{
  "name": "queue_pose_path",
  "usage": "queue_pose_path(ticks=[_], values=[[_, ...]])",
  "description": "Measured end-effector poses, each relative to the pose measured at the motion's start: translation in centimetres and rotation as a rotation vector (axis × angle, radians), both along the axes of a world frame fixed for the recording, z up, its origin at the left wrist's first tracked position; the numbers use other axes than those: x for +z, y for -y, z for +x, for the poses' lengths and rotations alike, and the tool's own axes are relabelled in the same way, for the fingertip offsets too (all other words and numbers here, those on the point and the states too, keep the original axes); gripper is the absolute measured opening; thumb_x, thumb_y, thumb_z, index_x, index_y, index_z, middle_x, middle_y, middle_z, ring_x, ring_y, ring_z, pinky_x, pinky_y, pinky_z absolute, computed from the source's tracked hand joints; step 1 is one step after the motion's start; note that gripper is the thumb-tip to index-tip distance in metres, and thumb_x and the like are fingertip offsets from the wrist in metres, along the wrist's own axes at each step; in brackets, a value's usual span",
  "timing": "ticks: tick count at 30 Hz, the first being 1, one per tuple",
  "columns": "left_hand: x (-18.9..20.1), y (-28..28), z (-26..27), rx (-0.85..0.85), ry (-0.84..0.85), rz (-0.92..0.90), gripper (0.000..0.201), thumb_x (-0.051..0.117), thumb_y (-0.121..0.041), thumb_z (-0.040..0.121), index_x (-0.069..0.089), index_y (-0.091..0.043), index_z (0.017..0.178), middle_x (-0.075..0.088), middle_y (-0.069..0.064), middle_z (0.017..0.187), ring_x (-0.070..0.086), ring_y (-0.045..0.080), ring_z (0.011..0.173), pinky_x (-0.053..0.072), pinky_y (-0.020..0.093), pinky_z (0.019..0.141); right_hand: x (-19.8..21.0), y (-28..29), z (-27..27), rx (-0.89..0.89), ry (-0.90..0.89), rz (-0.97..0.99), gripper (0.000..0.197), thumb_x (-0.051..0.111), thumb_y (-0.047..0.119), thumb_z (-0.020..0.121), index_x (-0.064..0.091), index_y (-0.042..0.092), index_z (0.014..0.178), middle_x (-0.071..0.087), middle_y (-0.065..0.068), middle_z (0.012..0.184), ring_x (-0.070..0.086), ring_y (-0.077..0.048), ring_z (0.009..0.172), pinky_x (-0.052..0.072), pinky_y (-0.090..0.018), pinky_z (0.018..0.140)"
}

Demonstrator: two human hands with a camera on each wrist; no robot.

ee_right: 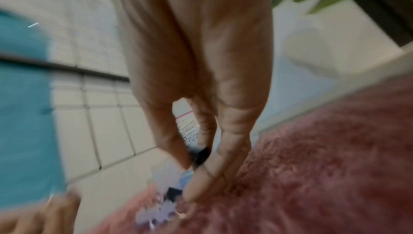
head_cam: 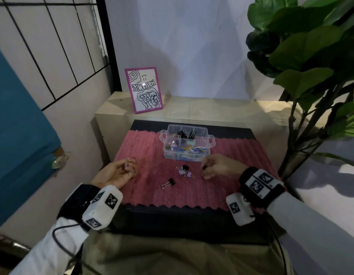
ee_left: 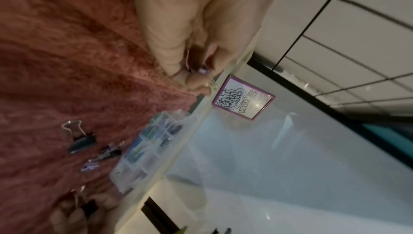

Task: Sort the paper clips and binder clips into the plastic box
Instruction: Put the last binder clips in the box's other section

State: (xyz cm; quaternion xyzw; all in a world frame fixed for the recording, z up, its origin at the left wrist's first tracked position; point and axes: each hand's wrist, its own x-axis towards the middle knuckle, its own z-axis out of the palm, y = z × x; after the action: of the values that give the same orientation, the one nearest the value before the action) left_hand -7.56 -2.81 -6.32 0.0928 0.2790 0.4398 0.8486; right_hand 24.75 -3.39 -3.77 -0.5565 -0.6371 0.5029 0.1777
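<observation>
A clear plastic box (head_cam: pixel 166 144) with compartments stands at the back of the pink mat (head_cam: pixel 221 191); black binder clips sit in its far part and coloured paper clips in the near part. My left hand (head_cam: pixel 128 165) rests at the mat's left edge and pinches a small purple binder clip (ee_left: pixel 203 71). Just in front of the box's right corner, my right hand (head_cam: pixel 204 169) pinches a black binder clip (ee_right: pixel 200 155). Between the hands lie a cluster of purple and black binder clips (head_cam: pixel 184 171) and one black binder clip (head_cam: pixel 170 182).
A pink-framed drawing (head_cam: pixel 143 89) leans on the beige ledge behind the mat. A large green plant (head_cam: pixel 311 56) stands at the right. A teal panel (head_cam: pixel 17 135) is at the left. The mat lies on a black surface (head_cam: pixel 172 213).
</observation>
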Motion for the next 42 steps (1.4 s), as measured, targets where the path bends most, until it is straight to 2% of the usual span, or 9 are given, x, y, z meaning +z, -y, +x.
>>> queue_pose_path(ticks=[4,10,13,17,22,25,26,33,42], values=[[-1.1,1.3,-1.0,0.053,0.1,-0.006,0.048,0.08,0.016,0.022,0.048,-0.008,0.048,0.044,-0.001,0.043,0.034,0.007,0.031,0.028,0.013,0.031,0.9,-0.1,0.7,-0.25,-0.573,-0.294,0.019,0.04,-0.01,0.088,0.056,-0.001,0.083,0.06,-0.01,0.081,0.064,-0.014,0.073,0.057,-0.016,0.062],[-0.9,2.6,-2.2,-0.047,0.113,-0.125,0.026,0.073,0.021,0.051,0.053,0.004,0.053,0.049,0.013,0.045,0.028,0.009,0.04,0.033,0.021,0.028,3.7,-5.0,-1.2,-0.314,-0.762,-0.226,0.017,0.045,-0.003,0.09,0.058,0.001,0.08,0.067,-0.005,0.067,0.064,-0.007,0.057,0.054,-0.012,0.055],[-0.2,2.8,-1.8,0.091,-0.01,-0.062,0.046,0.085,0.014,0.019,0.057,0.001,0.053,0.052,0.005,0.049,0.044,0.008,0.036,0.041,0.014,0.032,3.9,-8.8,-2.5,-0.509,-0.618,-0.041,0.014,0.05,-0.01,0.085,0.053,-0.001,0.075,0.057,-0.012,0.073,0.062,-0.019,0.063,0.055,-0.016,0.049],[-0.1,3.1,-2.7,0.128,-0.081,-0.054,0.054,0.088,0.007,0.027,0.06,0.0,0.072,0.06,0.012,0.066,0.06,0.015,0.051,0.053,0.02,0.045,2.6,-12.3,-3.2,-0.542,-0.152,0.138,0.025,0.056,-0.01,0.081,0.051,0.004,0.062,0.059,-0.022,0.084,0.062,-0.032,0.08,0.059,-0.033,0.072],[-0.2,3.4,-3.8,0.151,-0.186,-0.06,0.064,0.088,0.007,0.026,0.065,0.008,0.085,0.066,0.02,0.084,0.061,0.022,0.082,0.059,0.03,0.054,3.4,-11.0,-3.5,-0.179,0.56,0.387,0.028,0.055,0.003,0.083,0.057,-0.002,0.11,0.06,-0.022,0.118,0.057,-0.035,0.108,0.048,-0.039,0.09],[0.8,3.0,-3.0,0.119,-0.395,-0.08,0.004,0.057,0.002,0.076,0.056,-0.002,0.075,0.057,0.015,0.08,0.055,0.018,0.076,0.057,0.024,0.051,3.9,-7.5,-4.4,-0.042,0.464,0.591,0.019,0.052,0.005,0.086,0.06,0.007,0.103,0.064,-0.012,0.107,0.06,-0.025,0.092,0.052,-0.039,0.084],[0.7,2.2,-2.8,0.051,-0.509,-0.045,0.019,0.046,0.001,0.084,0.052,-0.004,0.067,0.056,0.012,0.069,0.054,0.015,0.065,0.054,0.018,0.047,3.9,-6.0,-4.7,0.056,0.438,0.616,0.015,0.053,0.007,0.086,0.062,0.008,0.099,0.065,-0.008,0.1,0.059,-0.019,0.086,0.052,-0.033,0.079],[5.0,-3.0,1.0,-0.437,-1.091,0.251,0.044,0.03,0.011,0.082,0.036,-0.013,0.045,0.037,-0.002,0.04,0.035,0.008,0.043,0.035,0.013,0.035,0.6,-1.1,-7.0,0.62,0.761,0.554,0.041,0.061,0.022,0.084,0.05,0.008,0.121,0.052,-0.013,0.124,0.05,-0.028,0.112,0.042,-0.038,0.09],[8.1,-9.0,7.9,-0.494,-0.971,0.339,0.021,0.034,0.006,0.087,0.053,-0.003,0.082,0.049,0.005,0.07,0.047,0.008,0.058,0.044,0.013,0.048,0.3,-1.9,-5.6,0.497,0.546,0.395,0.014,0.07,0.007,0.074,0.065,0.001,0.086,0.065,-0.013,0.088,0.051,-0.009,0.073,0.039,-0.009,0.059]])
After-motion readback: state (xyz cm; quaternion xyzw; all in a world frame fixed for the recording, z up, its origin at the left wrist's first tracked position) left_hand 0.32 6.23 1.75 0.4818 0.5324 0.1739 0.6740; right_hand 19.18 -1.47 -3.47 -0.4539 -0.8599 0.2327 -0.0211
